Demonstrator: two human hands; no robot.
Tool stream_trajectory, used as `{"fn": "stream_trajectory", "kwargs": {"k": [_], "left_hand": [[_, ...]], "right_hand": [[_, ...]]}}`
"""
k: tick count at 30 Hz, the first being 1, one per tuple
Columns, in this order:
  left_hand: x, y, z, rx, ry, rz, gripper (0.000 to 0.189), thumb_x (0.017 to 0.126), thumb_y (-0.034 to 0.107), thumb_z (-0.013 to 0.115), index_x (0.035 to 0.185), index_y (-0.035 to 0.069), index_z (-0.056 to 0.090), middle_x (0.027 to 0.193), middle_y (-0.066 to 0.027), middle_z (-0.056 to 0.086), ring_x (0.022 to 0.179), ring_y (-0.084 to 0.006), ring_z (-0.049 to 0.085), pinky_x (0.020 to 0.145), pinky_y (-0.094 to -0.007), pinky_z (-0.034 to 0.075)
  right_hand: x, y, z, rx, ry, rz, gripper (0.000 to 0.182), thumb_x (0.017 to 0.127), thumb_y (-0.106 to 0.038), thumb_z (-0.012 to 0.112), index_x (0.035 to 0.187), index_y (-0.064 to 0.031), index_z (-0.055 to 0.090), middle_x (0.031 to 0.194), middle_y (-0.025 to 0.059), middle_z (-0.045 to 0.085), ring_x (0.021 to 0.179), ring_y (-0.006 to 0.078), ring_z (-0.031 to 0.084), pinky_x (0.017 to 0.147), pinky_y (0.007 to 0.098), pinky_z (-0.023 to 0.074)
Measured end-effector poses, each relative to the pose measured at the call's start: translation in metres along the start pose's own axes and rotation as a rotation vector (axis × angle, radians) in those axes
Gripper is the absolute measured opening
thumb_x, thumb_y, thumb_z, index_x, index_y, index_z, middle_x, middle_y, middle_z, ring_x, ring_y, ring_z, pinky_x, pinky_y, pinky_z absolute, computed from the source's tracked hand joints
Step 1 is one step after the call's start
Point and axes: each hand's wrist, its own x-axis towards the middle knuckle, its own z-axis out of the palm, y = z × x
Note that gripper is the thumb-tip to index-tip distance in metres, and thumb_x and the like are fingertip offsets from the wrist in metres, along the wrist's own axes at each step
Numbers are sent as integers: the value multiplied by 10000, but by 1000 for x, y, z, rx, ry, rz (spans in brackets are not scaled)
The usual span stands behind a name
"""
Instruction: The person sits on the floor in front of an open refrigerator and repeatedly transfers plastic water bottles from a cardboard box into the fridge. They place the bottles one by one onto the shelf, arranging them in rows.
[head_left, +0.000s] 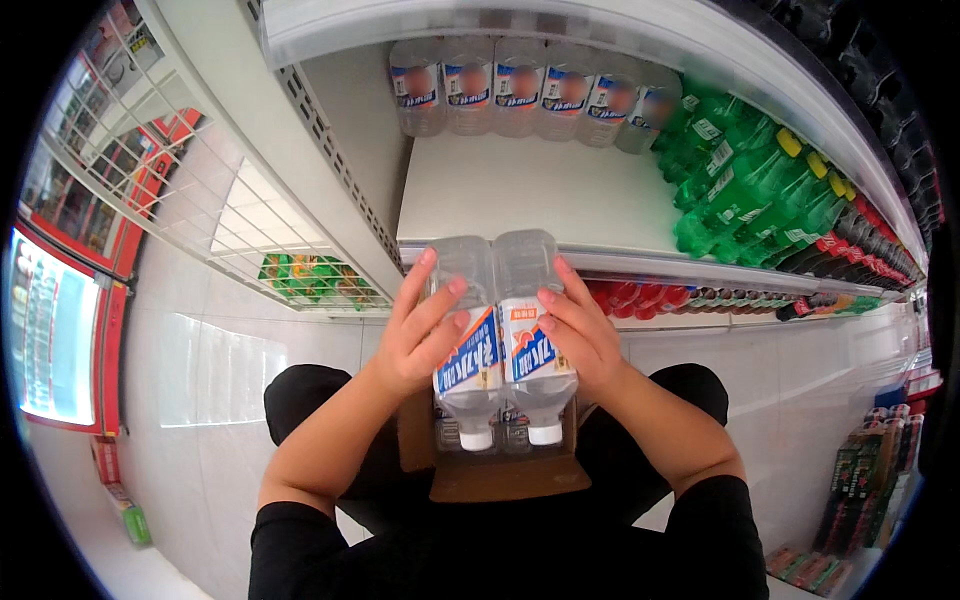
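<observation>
Two clear plastic drink bottles lie side by side above an opened cardboard box (510, 480), white caps towards me and bases towards the shelf. Around the left bottle (465, 375) my left hand (424, 330) is closed, fingers spread along its outer side. My right hand (585, 330) grips the right bottle (534, 375) the same way. Both bottles bear white, blue and orange labels. Below them, more bottles (448, 435) show inside the box. Ahead is a white shelf (525, 187), with a row of similar bottles (517, 90) standing upright at its back.
Green soda bottles (739, 180) and dark cola bottles (847, 255) fill the shelf's right side. Red-capped or red drinks (637, 296) sit on the lower shelf. A white wire rack (187, 187) stands left, before a lit red fridge (64, 330). Stacked cartons (862, 480) are at right.
</observation>
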Motion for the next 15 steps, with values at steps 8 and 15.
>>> {"fn": "stream_trajectory", "kwargs": {"k": [8,15], "left_hand": [[-38,43,-14,-515,-378,-561,620,733,82,874,1273,9,577,1352,-196,605,1296,-416,571,1142,-547,406],[-91,85,-7,-1007,-565,-1531,748,858,197,865,1407,5,394,1217,-111,629,1023,-179,664,941,-350,544]], "right_hand": [[-46,-25,-2,76,-304,310,635,770,-249,885,1283,-13,595,1208,203,704,1148,355,709,902,434,610],[-95,-50,29,407,-596,1193,849,772,-398,893,1354,43,460,1147,256,713,1036,392,734,927,463,581]]}}
